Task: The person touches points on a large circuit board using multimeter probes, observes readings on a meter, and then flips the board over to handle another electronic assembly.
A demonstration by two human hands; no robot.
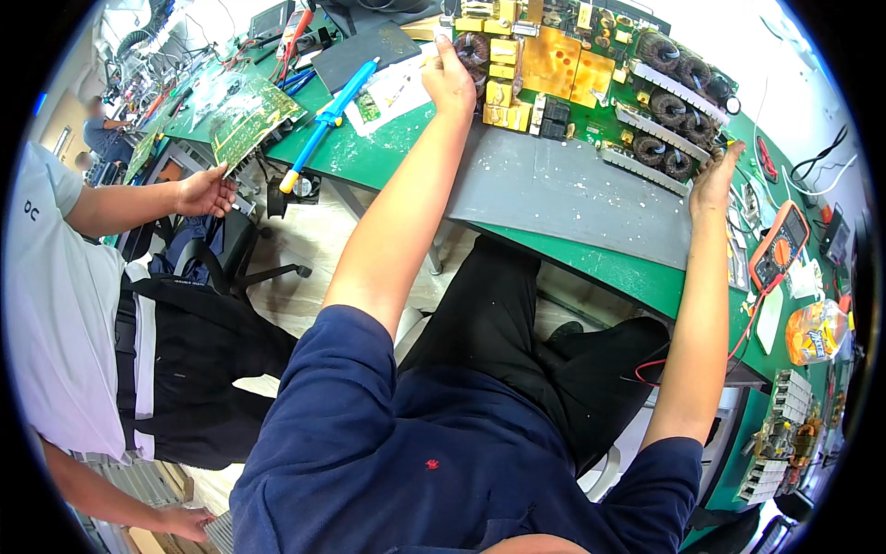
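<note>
A large green circuit board (600, 115) with yellow blocks, copper-coloured plates, dark ring-shaped coils and pale finned heat sinks is at the far side of the table. My left hand (450, 83) grips its left edge, beside a coil and the yellow blocks. At the right end, my right hand (711, 183) has its fingers around the board's edge by the heat sinks. Part of the fingers of both hands is hidden. Beneath the board's near side lies a grey mat (572, 189), strewn with pale crumbs.
To the left lie a blue-and-white stick-like tool (318, 138) and a dark flat panel (366, 55). A co-worker's hand (208, 191) holds another green board (247, 120). On the right are a red multimeter (781, 245), an orange-labelled package (816, 332) and another board assembly (783, 434).
</note>
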